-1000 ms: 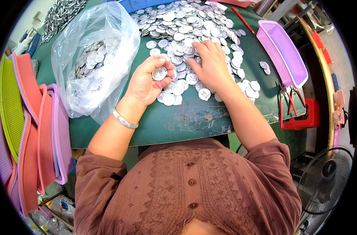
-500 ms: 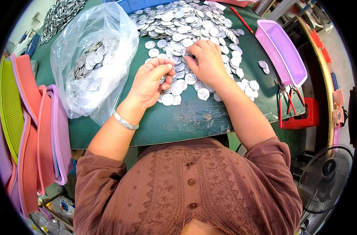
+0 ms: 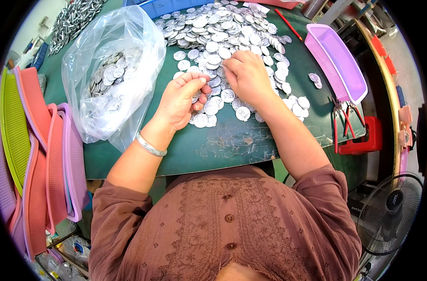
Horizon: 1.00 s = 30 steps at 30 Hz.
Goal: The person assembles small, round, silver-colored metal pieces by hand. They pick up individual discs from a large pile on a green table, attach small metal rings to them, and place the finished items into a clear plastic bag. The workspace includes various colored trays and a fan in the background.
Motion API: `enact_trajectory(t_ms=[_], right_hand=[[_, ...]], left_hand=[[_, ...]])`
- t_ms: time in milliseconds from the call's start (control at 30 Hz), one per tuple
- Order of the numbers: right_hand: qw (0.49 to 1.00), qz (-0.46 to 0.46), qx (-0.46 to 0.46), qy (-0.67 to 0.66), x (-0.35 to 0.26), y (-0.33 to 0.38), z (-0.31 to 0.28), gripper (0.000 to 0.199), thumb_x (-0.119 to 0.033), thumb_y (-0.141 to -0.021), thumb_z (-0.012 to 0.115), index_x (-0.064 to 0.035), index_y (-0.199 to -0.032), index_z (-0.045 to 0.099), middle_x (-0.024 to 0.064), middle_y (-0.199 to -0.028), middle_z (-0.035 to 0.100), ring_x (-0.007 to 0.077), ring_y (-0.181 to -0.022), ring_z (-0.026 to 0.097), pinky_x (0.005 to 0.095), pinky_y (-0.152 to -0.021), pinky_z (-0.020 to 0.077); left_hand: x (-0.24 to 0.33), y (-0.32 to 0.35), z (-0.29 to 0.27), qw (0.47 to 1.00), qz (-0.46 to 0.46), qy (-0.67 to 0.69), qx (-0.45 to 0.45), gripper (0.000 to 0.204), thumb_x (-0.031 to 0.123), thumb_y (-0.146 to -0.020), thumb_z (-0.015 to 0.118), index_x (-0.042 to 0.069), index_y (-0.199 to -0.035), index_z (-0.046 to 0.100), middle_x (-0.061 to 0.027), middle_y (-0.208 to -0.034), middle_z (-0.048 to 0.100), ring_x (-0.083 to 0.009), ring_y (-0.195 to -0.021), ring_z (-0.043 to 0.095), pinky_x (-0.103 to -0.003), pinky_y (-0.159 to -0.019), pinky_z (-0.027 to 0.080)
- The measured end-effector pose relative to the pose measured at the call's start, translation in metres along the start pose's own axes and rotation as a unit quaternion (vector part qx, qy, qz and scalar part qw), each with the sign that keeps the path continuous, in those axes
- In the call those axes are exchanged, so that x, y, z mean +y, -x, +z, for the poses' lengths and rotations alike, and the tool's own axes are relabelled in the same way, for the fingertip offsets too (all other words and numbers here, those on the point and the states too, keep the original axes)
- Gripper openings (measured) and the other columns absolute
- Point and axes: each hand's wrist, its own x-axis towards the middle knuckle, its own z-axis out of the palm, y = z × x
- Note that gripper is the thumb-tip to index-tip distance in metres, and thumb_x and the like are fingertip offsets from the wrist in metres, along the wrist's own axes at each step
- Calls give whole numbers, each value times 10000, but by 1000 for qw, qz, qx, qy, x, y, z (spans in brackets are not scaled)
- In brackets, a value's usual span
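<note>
A large heap of round silver medallions with small loops [image 3: 213,35] spreads over the green table. At the heap's near left side, my left hand [image 3: 183,96] is curled closed, thumb against the index finger. A silver medallion [image 3: 195,97] shows between its fingers and palm. My right hand [image 3: 246,75] reaches in just to the right, palm down over the heap. Its fingers are bent and closed at the medallions, and whatever they pinch is hidden. More medallions lie inside a clear plastic bag [image 3: 150,61] standing open on the left.
Pink, green and purple baskets [image 3: 17,136] stack at the left edge. On the right are a purple basket [image 3: 337,61], red-handled pliers [image 3: 348,119], a red pencil [image 3: 288,24] and a fan [image 3: 389,213]. Blue bin [image 3: 169,6] and metal pieces [image 3: 75,21] lie at the back.
My right hand has shifted very slightly, its fingers drawn a little lower over the heap. My left hand stays curled in nearly the same place.
</note>
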Motion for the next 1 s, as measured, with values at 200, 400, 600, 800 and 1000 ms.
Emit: enact_trajectory(t_ms=[200,400,600,800,1000], right_hand=[[981,-29,-10,-190,-19,2,-17,173,-26,-682,577,-88,-837,622,65,-742,529,258,-722,521,351,-609,430],[921,107,-32,-374,-21,10,-16,227,-18,-726,606,-52,-948,575,63,-790,586,173,-724,566,268,-647,457],[858,193,-35,-475,-18,11,-14,287,-10,-739,601,-32,-1015,522,24,-773,583,97,-724,544,239,-678,451],[863,161,-28,-478,-18,11,-14,288,3,-725,603,-32,-1002,533,19,-759,580,99,-715,545,239,-671,449],[884,121,-15,-450,-19,11,-15,264,15,-715,602,-29,-972,555,24,-740,585,102,-697,552,236,-645,452]], left_hand=[[1,-2,-5,997,-55,35,-35,165,147,-845,508,20,-943,544,-55,-750,564,-78,-564,457,-157,-431,325],[2,-2,-8,996,-39,63,-38,63,82,-823,538,63,-883,535,-66,-744,589,-74,-547,477,-160,-435,347],[-3,-1,-3,999,40,3,-14,55,56,-818,555,62,-862,523,-71,-748,607,-70,-550,494,-161,-440,359],[-7,-2,-1,995,91,-33,-1,62,52,-816,563,41,-873,540,-70,-757,609,-64,-560,495,-173,-459,369],[-9,-2,-1,993,108,-40,1,56,58,-818,565,34,-866,551,-61,-760,610,-60,-563,490,-171,-465,369]])
